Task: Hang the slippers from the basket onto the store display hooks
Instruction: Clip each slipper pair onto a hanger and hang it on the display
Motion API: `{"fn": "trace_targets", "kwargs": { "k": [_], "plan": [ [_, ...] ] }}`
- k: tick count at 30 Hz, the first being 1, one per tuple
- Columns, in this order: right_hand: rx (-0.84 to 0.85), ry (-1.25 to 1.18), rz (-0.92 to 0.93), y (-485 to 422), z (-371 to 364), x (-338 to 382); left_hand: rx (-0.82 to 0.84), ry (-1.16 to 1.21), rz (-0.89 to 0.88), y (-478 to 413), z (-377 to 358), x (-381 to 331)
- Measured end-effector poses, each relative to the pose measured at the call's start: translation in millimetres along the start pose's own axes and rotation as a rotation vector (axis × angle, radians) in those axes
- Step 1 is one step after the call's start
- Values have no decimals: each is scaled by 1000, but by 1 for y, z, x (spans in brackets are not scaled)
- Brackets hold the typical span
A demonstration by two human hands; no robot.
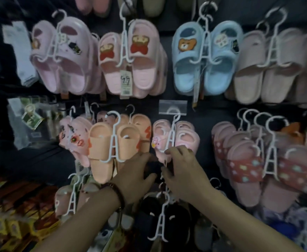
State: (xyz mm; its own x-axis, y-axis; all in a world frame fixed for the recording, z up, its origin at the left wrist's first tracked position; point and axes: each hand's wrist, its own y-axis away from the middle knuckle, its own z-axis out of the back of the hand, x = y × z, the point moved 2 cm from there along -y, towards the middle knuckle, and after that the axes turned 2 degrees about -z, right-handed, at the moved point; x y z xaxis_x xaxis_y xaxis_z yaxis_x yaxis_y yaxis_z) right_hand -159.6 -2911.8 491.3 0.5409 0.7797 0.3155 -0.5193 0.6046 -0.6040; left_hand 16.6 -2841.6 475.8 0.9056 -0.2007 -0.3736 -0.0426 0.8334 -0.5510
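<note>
Dim, flat indoor light, dark backing swallowing the gaps, whole frame soft with motion blur, smear heaviest at left and lower edges, wide-angle bowing toward corners, no glare, faint shadows

The label holder [172, 106] sits mid-wall. Directly below it hangs a small pair [178, 137]. A larger pair [112, 142] hangs below-left and a packed row of pairs [269, 160] below-right. Lower still are the left hand [138, 171] and the right hand [183, 170], the latter seemingly touching the small pair.
</note>
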Motion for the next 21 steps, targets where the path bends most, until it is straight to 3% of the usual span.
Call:
{"fn": "trace_targets", "kwargs": {
  "k": [5, 10, 14, 21],
  "plan": [
    [-79, 213, -25, -21, 6, -19, 1, -34, -36, -48, -11, -1],
    [6, 322, -52, -42, -13, -39, 13, -248, -118, -91, -30, 15],
    [-4, 375, -47, -52, -34, -57, 58, -470, -102, -112, -51, 22],
    [-11, 357, -91, -57, -55, -82, 84, -548, -56, -117, -83, 35]
  ]
}}
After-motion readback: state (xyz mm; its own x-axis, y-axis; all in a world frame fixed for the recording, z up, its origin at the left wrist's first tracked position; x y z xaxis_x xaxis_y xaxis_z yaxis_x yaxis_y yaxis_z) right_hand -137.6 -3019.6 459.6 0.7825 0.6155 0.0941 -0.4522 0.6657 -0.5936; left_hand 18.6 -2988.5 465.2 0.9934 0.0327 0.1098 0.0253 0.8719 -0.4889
